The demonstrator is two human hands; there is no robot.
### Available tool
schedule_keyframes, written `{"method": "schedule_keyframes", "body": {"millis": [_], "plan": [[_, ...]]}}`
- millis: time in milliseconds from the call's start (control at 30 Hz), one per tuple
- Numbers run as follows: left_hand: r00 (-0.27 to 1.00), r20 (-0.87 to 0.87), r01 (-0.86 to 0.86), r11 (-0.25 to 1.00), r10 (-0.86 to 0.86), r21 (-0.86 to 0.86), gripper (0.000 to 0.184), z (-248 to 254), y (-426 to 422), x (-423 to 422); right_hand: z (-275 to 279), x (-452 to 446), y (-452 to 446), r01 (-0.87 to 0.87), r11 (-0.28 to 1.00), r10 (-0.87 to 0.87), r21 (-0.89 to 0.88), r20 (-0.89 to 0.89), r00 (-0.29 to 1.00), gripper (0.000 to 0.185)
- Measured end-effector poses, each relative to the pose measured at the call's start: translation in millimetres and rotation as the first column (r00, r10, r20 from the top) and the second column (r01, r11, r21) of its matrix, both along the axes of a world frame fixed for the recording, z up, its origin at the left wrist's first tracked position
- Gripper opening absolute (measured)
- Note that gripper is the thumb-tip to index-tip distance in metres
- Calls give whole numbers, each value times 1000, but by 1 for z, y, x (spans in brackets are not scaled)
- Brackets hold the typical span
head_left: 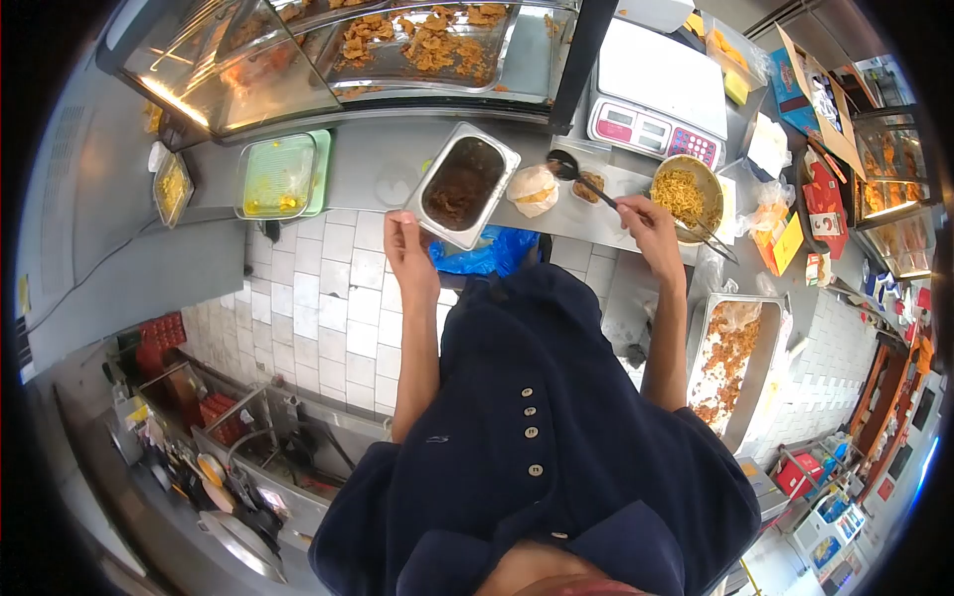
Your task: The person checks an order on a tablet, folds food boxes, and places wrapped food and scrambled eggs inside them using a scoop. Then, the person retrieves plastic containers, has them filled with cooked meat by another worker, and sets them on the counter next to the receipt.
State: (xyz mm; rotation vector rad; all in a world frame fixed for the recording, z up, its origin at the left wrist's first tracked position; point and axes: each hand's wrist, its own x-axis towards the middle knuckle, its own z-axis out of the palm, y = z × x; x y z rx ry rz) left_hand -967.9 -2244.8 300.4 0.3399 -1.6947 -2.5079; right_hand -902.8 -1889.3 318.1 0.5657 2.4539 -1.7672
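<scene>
My left hand [409, 250] grips the lower left rim of a rectangular steel pan [510, 159], which holds dark brown saucy food [465, 187]. The fingers of my right hand [651, 236] are closed round the handle of a black ladle [562, 166]. The ladle's bowl is just right of the pan, above a small clear container [599, 204] with brown food in it. Between pan and container sits a pale round item in a thin wrapper [534, 192]. A bowl of noodles [686, 195] stands right of my right hand, with a utensil leaning across its rim.
A weighing scale [661, 94] stands behind the container. The glass display case [417, 109] with fried food runs along the back. Green trays [283, 177] lie at the left. A blue bag [487, 252] hangs below the counter edge. A large metal tray [775, 338] of reddish food is at my right.
</scene>
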Motion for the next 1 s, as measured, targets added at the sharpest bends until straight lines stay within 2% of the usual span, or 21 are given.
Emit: {"method": "schedule_keyframes", "body": {"millis": [33,100,133,167,200,233,300,333,367,433,500,533,567,633,700,833,900,1000], "plan": [[1000,-7,1,1000,-1,0,19,0,4,0,15,-10,-10,1,1000,-1,0,-7,1000,23],[996,-40,70,994,-74,-85,20,2,14,-1,39,-34,-28,-241,968,246,75,-68,967,23],[995,-35,94,994,-96,-58,20,0,18,-2,48,-46,-38,-234,969,241,80,-80,967,23],[993,-49,100,993,-103,-58,20,6,25,-3,58,-58,-47,-317,943,324,103,-70,943,23],[996,-49,81,997,-80,17,20,14,33,-4,67,-67,-55,-397,909,406,127,-58,912,23],[997,-47,61,994,-57,92,20,19,38,-6,78,-71,-62,-390,911,402,135,-72,913,23],[994,-75,84,990,-76,114,19,23,46,-14,96,-78,-70,-176,968,145,-177,-178,973,42],[997,-68,51,985,-41,162,19,24,54,-19,97,-80,-70,-137,970,77,-199,-282,956,51],[998,-56,16,977,-4,211,18,27,61,-23,94,-79,-69,-149,970,89,-192,-291,953,51],[996,-83,9,963,14,271,18,25,69,-39,82,-75,-64,19,976,-101,-219,-373,923,50],[995,-99,63,910,-24,411,18,32,77,-53,65,-65,-55,5,977,-83,-212,-360,929,49],[999,-43,-3,897,24,442,18,28,83,-65,58,-57,-54,-1,974,-66,-225,-292,954,48],[998,-53,2,895,25,446,18,22,88,-76,50,-49,-52,-5,971,-49,-238,-222,974,46],[999,-52,26,875,-1,484,18,9,98,-95,32,-33,-47,-29,977,-16,-213,-205,979,45],[997,-74,47,869,-12,492,17,3,116,-109,18,-21,-47,-49,981,14,-188,-185,983,43],[991,-133,77,904,-23,421,20,11,156,-133,-10,-4,-49,23,969,-55,-247,-124,991,41],[991,-136,65,912,-10,406,14,11,174,-150,-14,0,-50,34,967,-54,-252,-74,996,41],[993,-117,21,914,30,406,19,-4,193,-183,-19,-3,-48,36,972,-56,-231,-82,995,37]]}}
